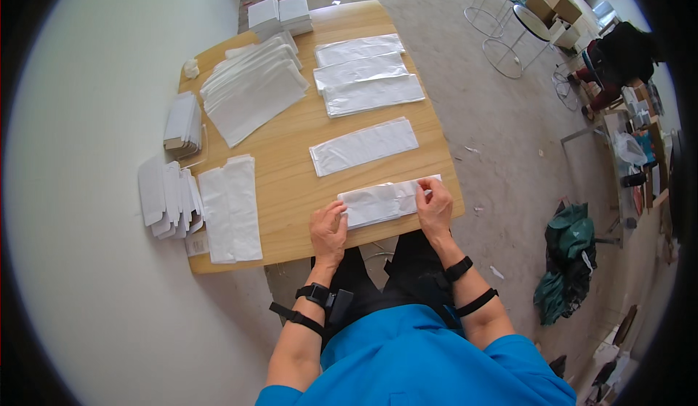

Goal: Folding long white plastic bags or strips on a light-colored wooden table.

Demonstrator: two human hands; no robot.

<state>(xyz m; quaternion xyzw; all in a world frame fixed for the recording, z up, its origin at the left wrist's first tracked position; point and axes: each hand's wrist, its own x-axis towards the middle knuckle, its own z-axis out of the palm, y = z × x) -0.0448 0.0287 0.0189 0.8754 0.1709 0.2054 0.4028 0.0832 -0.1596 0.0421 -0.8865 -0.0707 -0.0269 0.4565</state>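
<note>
In front of me, at the table's near edge, lies a long strip of folded thin white sheet point(378, 204). My left hand point(329, 233) is closed at its left end, thumb and fingers bent around the edge. At the opposite end my right hand point(435, 209) pinches the sheet near its upper corner. A second folded white strip point(363, 146) rests just beyond. Farther back, several more folded strips point(374, 94) overlap one another. Whether the material is paper or thin plastic cannot be made out.
The wooden table point(283, 155) also carries fanned white sheets point(254, 86), white box stacks point(280, 17), a loose pair of sheets point(231, 209) and flattened white cartons point(171, 198) by the wall. Rightward are round stools point(532, 24), a green bag point(567, 253) and another person point(622, 57).
</note>
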